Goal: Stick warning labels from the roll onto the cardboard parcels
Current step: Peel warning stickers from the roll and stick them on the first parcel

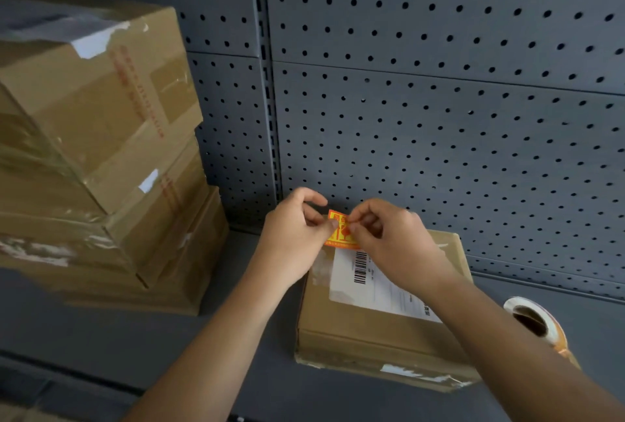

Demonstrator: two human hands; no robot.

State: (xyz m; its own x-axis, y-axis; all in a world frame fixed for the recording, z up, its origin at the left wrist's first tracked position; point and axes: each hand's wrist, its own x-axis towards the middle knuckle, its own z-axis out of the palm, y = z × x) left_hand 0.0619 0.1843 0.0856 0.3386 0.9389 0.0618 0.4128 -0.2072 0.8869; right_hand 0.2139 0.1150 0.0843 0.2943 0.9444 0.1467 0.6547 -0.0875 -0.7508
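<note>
Left hand (293, 235) and right hand (395, 242) fingers pinching a small orange warning label (341, 230) above a flat brown cardboard parcel (372, 327), label roll (537, 323) just right, 3 stacked cardboard boxes (101, 151) left, grey shelf (135, 337)

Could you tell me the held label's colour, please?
Orange with red print on the small square paper label; head view.

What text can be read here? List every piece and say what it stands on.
Nothing is clear enough to quote.
Orange warning label, pinched by the left hand and right hand: red characters and pictograms, blurred.
White shipping label on the parcel: barcode and small print, too small to read.
Stacked boxes: lines of red print, blurred.
</note>
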